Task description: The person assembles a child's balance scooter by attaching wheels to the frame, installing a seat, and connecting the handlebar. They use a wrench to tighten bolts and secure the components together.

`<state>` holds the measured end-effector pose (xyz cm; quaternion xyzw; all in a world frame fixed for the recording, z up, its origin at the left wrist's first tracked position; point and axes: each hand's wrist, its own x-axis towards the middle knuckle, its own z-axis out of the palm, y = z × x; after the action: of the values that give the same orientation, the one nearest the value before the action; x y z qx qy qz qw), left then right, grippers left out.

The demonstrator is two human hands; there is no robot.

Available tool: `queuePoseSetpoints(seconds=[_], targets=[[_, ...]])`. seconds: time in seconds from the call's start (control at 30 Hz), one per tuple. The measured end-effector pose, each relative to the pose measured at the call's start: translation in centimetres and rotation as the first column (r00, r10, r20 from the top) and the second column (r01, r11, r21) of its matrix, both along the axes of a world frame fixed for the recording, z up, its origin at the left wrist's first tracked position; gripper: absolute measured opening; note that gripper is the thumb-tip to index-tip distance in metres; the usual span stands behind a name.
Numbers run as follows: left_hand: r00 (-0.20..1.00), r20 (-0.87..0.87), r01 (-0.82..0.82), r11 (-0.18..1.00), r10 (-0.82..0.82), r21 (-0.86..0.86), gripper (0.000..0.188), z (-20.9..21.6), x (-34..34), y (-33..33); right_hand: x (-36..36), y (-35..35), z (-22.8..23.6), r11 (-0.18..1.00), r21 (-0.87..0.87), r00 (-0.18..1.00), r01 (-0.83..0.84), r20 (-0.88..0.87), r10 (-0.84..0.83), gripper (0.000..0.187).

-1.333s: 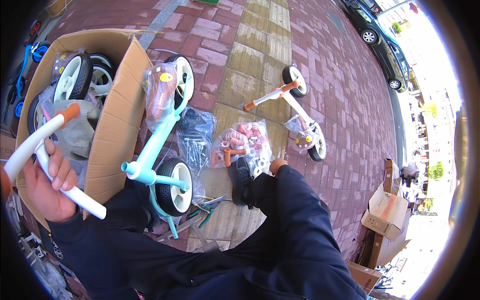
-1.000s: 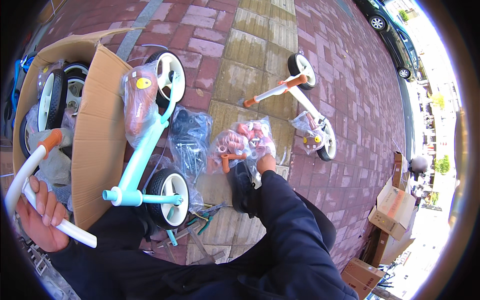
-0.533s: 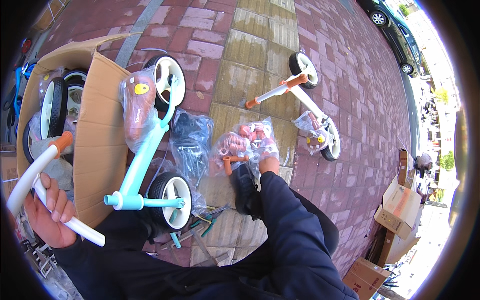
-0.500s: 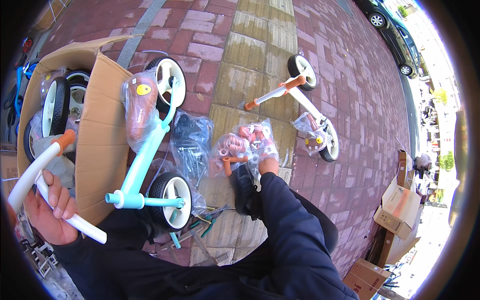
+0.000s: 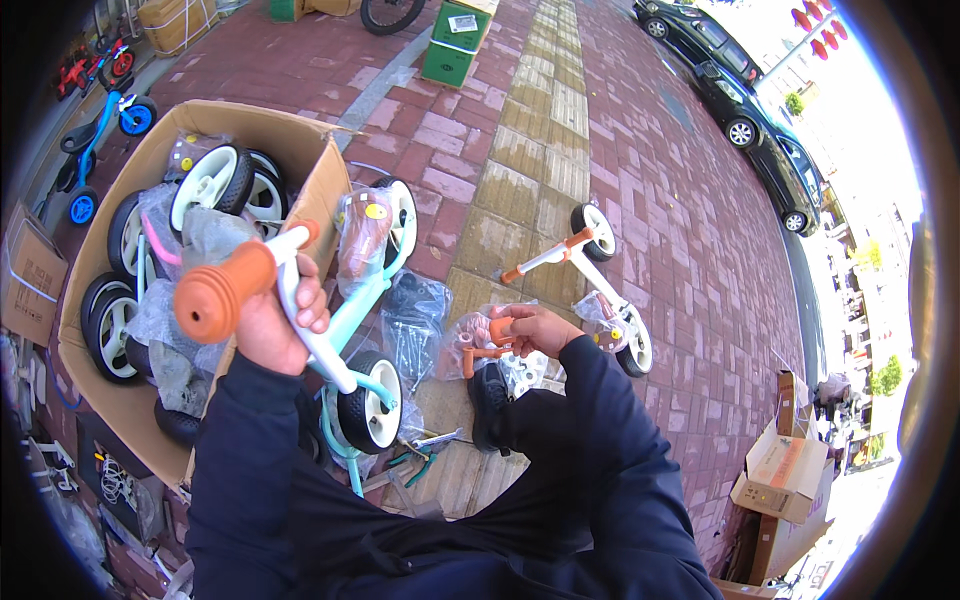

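My left hand is wrapped round a white handlebar with orange grips; the nearer grip points toward me. Below and right of it stands a turquoise balance bike frame with black-tyred white wheels and a bagged brown seat. My right hand pinches a small orange plastic piece over a clear bag of red and white parts. Another orange piece lies by that bag. Left of it is a clear bag of dark metal parts.
A large open carton of wheels and wrapped parts stands at left. Ahead right lies a white balance bike. Pliers and tools lie near my feet. Cardboard boxes are at right, a green box ahead, parked cars beyond.
My left hand has raised the handlebar and brought it right, turning a grip toward me. My right hand has lifted from the parts bag with an orange piece. The view has tilted up.
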<state>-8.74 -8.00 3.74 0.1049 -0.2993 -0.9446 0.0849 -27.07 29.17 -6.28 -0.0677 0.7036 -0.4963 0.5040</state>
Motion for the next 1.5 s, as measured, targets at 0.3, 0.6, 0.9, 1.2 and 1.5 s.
queuePoseSetpoints(seconds=[0.3, 0.6, 0.9, 1.2, 1.5], targets=[[0.981, -0.181, -0.036, 0.978, 0.074, 0.205, 0.068, -0.2, -0.4, 3.0, 11.4, -11.0, 9.5, 0.861, -0.505, 0.992, -0.061, 0.068, 0.110, 0.050], [0.920, -0.209, -0.291, 0.935, 0.332, 0.205, 0.066, 1.1, 0.3, 0.9, 12.4, -14.4, 8.1, 0.733, -0.680, 0.973, 0.021, 0.183, 0.141, 0.057], [0.864, -0.431, -0.242, 0.965, 0.260, 0.099, 0.076, 1.7, 0.4, 1.7, 13.3, -15.1, 7.6, 0.663, -0.722, 0.917, 0.198, 0.376, 0.136, 0.065], [0.840, -0.523, -0.100, 0.989, 0.144, 0.111, 0.079, 1.4, 0.3, 1.2, 13.8, -14.9, 7.2, 0.609, -0.746, 0.857, 0.269, 0.474, 0.203, 0.062], [0.860, -0.509, -0.020, 1.000, 0.020, 0.004, 0.084, 1.7, 0.2, 0.8, 12.4, -14.7, 8.6, 0.705, -0.688, 0.984, 0.173, 0.099, -0.146, 0.053]])
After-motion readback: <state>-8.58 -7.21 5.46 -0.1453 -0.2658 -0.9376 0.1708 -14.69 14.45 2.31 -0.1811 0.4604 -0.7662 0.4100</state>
